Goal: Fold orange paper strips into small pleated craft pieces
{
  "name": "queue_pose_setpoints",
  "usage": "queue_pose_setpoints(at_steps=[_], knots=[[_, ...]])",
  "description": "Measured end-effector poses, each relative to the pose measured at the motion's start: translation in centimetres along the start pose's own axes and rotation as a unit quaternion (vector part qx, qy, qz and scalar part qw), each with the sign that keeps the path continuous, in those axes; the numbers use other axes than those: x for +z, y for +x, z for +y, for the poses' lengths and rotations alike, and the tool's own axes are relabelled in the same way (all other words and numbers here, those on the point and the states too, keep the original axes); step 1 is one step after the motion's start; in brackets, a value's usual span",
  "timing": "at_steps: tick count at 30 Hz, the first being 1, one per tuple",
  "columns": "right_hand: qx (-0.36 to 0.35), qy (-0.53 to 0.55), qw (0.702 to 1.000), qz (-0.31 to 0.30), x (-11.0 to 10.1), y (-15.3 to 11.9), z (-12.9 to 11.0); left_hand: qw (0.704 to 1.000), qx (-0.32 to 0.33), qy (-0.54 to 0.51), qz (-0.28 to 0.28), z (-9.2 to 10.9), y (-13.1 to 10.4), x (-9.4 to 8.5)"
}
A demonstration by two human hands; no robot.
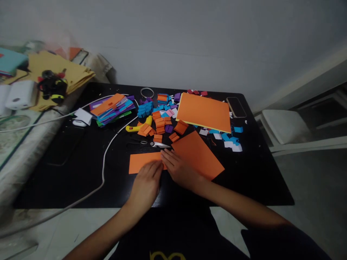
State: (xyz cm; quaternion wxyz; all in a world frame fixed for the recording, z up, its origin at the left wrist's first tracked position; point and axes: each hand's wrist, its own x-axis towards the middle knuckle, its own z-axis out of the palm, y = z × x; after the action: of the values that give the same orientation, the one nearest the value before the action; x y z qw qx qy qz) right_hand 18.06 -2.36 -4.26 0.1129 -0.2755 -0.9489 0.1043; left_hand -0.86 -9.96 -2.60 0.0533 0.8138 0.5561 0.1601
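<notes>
A long folded-looking strip of orange paper [145,162] lies near the table's front, under both hands. My left hand [146,182] is closed at its lower right part, fingertips pinching near the edge. My right hand [177,169] lies over the strip's right end with its fingers stretched out and pressing on it; that end is hidden. Beside this hand is a larger orange sheet [199,155], set at an angle and partly covered by the wrist. Just above the strip are scissors [159,144] with dark handles.
Small folded orange pieces [159,124] and a yellow-handled cutter [139,125] lie behind the scissors. A stack of orange sheets [204,112] covers paper scraps. Folded coloured papers [114,108] are piled left. A white cable [103,169] crosses the black table [81,184]. A phone [236,107] lies far right.
</notes>
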Motion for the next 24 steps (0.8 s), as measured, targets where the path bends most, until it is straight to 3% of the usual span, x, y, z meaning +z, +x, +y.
queue_pose_setpoints(at_steps=[3,6,18,24], knots=[[0.001,0.006,1.000,0.000,0.0,0.1,0.0,0.999,0.006,0.038,-0.028,1.1,-0.8,-0.4],[0.007,0.017,1.000,-0.001,-0.2,0.1,0.0,0.995,0.016,0.092,-0.039,0.8,-1.6,-1.3],[0.012,0.044,0.999,-0.008,-0.4,0.2,0.1,0.982,-0.001,0.189,-0.028,-4.5,-6.5,-4.3],[0.019,0.032,0.999,-0.004,-0.3,0.4,0.0,0.985,-0.037,0.167,0.001,-4.8,-5.3,-4.8]])
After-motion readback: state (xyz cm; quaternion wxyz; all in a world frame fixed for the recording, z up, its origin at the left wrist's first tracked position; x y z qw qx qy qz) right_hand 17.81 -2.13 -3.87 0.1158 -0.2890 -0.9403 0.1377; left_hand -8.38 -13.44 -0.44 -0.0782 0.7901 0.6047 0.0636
